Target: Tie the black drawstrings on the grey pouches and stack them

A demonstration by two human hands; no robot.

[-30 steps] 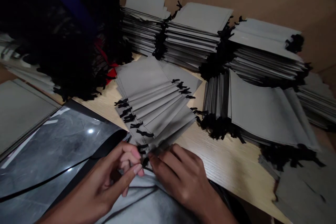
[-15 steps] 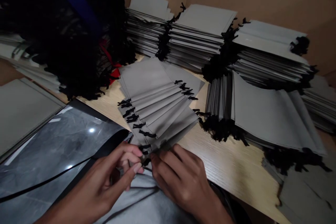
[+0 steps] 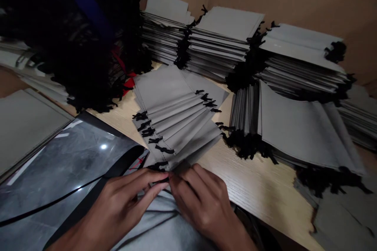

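Observation:
At the near edge of the table, my left hand (image 3: 125, 198) pinches a short black cord (image 3: 160, 181) between thumb and index finger. My right hand (image 3: 203, 200) is closed at the same spot, its fingertips meeting those of the left; they seem to grip the cord's other part, though the knuckles hide most of it. Just beyond my hands lies a fanned row of flat grey drawstring pouches (image 3: 165, 88), with knotted black cord ends along both sides. The nearest pouch in the row is partly hidden by my fingers.
Stacks of similar grey pouches (image 3: 226, 21) stand along the back. A standing row of pouches (image 3: 297, 129) is on the right. A big dark bundle of black cords (image 3: 88, 55) fills the upper left. A glossy grey sheet (image 3: 73, 164) lies at left on the wooden table (image 3: 250, 188).
My left hand has moved slightly right and its fingers have closed in a pinch on the black cord, against the right fingertips. My right hand has barely moved.

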